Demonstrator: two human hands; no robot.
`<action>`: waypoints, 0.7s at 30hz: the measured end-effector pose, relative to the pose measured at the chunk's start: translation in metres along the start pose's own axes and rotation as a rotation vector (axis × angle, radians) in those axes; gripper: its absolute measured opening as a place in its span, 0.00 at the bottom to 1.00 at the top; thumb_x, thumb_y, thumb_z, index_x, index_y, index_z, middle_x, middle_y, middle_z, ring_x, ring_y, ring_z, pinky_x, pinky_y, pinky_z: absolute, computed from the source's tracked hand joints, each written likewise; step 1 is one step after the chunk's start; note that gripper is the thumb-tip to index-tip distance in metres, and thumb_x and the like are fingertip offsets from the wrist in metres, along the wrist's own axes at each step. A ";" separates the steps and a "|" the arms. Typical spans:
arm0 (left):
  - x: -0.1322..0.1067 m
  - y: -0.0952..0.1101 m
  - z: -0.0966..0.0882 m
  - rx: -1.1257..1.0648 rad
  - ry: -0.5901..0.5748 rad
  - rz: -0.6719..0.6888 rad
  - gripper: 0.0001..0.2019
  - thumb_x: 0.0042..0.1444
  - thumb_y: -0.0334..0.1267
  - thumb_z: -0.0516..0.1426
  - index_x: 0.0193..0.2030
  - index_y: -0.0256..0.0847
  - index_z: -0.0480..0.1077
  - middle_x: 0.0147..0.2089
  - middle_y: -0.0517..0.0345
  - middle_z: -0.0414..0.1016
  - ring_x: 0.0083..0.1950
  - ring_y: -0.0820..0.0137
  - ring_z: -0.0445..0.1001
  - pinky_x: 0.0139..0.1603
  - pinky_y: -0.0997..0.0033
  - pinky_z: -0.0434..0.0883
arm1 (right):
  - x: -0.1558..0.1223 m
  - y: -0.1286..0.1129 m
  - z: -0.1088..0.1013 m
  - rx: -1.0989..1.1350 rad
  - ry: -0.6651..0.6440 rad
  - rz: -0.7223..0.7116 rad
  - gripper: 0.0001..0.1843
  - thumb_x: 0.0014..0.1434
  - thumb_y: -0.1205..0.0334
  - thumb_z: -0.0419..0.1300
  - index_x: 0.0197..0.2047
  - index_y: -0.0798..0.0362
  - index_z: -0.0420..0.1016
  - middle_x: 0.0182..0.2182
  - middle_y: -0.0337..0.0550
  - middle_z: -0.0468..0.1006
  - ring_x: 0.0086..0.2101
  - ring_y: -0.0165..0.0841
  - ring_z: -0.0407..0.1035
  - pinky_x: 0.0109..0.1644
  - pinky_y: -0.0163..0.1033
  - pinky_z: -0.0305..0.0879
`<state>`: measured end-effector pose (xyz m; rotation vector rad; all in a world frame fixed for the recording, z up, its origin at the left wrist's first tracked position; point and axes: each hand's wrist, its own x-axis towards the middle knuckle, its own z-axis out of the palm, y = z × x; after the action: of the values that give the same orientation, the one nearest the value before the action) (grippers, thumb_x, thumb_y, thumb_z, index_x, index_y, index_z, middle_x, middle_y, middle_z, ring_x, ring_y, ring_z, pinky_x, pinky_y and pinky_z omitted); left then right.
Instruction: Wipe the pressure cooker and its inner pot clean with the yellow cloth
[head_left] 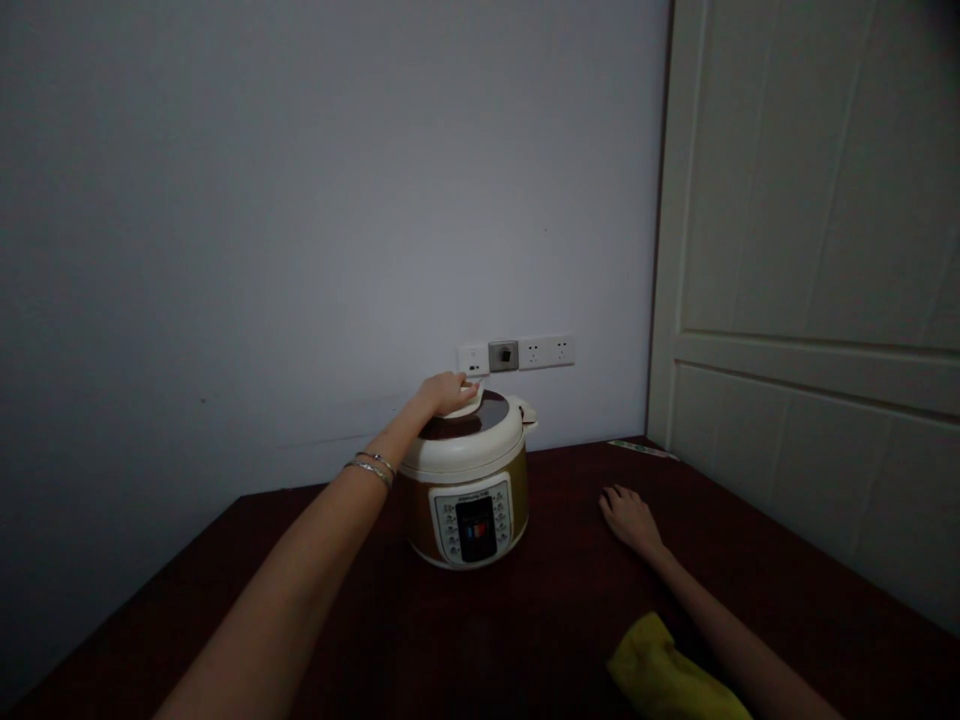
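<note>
A white and gold electric pressure cooker (pixel 466 458) stands upright on the dark red table, its button panel facing me. My left hand (pixel 445 394) is closed around the handle (pixel 471 402) on top of the lid, and the lid sits on the cooker body. Two bracelets circle the left wrist. To the right of the cooker, my right hand (pixel 627 514) lies palm down on the tabletop with its fingers stretched out, holding nothing. A yellow cloth (pixel 667 672) lies beside my right forearm, near the bottom of the view.
Behind the cooker, several wall sockets and a switch plate (pixel 546 351) are set in the pale wall (pixel 337 200). A cream panelled door (pixel 810 260) borders the dark red table (pixel 577 600) on the right. A thin flat strip (pixel 642 449) lies by the table's back right corner.
</note>
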<state>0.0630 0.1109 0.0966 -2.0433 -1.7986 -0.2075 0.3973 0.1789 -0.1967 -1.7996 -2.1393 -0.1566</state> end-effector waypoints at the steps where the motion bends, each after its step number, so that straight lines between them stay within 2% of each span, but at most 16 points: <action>1: 0.000 0.000 0.000 -0.001 -0.002 -0.002 0.31 0.60 0.58 0.38 0.47 0.37 0.71 0.46 0.40 0.77 0.46 0.57 0.75 0.41 0.64 0.68 | 0.000 0.000 0.000 -0.001 0.000 -0.004 0.24 0.65 0.58 0.42 0.55 0.60 0.70 0.56 0.56 0.69 0.54 0.46 0.63 0.56 0.46 0.58; 15: 0.000 0.001 0.000 -0.005 -0.014 -0.029 0.30 0.60 0.57 0.39 0.48 0.37 0.71 0.47 0.41 0.77 0.47 0.57 0.75 0.41 0.65 0.68 | 0.001 0.000 -0.001 0.105 -0.031 0.014 0.23 0.64 0.60 0.44 0.54 0.61 0.71 0.56 0.60 0.67 0.56 0.48 0.60 0.57 0.49 0.56; 19: 0.001 0.000 0.000 0.002 -0.012 -0.025 0.30 0.60 0.57 0.39 0.48 0.38 0.71 0.47 0.42 0.77 0.47 0.57 0.75 0.41 0.65 0.68 | -0.001 -0.002 -0.009 0.228 -0.069 0.059 0.21 0.63 0.62 0.47 0.53 0.62 0.70 0.57 0.62 0.65 0.58 0.50 0.58 0.58 0.52 0.54; 21: 0.001 0.000 0.000 0.005 -0.010 -0.021 0.30 0.60 0.57 0.39 0.48 0.38 0.71 0.46 0.42 0.77 0.47 0.57 0.75 0.41 0.65 0.68 | 0.002 -0.005 -0.018 0.317 -0.101 0.103 0.18 0.62 0.62 0.50 0.50 0.62 0.72 0.55 0.63 0.67 0.56 0.52 0.60 0.57 0.55 0.54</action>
<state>0.0630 0.1114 0.0970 -2.0262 -1.8255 -0.1996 0.3955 0.1742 -0.1783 -1.7538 -1.9963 0.2882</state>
